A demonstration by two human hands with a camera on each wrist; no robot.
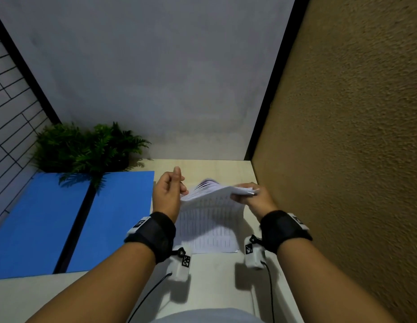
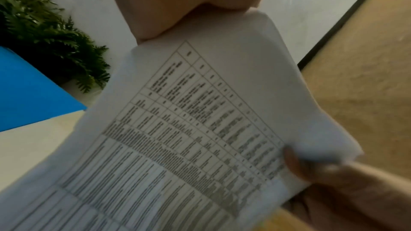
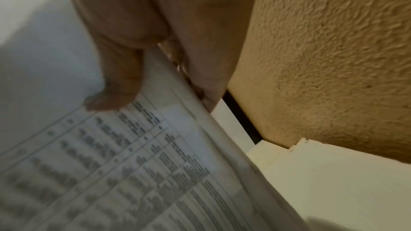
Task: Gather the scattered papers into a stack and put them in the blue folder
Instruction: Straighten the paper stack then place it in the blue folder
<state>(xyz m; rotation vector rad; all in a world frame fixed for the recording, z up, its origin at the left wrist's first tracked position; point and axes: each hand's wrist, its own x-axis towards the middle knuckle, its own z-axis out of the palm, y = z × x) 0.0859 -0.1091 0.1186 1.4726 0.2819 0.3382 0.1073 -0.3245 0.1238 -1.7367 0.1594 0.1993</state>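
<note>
Papers [image 1: 209,206]: stacked, pinched in my right hand [image 1: 249,197]; left hand [image 1: 167,194] grips the other corner. Step: squaring up. Next, prob.: carry left onto open blue folder [image 1: 119,217].

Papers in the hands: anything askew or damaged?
No damage shows. The papers are bowed upward between the left hand and right hand, their far edges fanned unevenly. The blue folder lies open to the left, fern fronds overhanging it.
</note>
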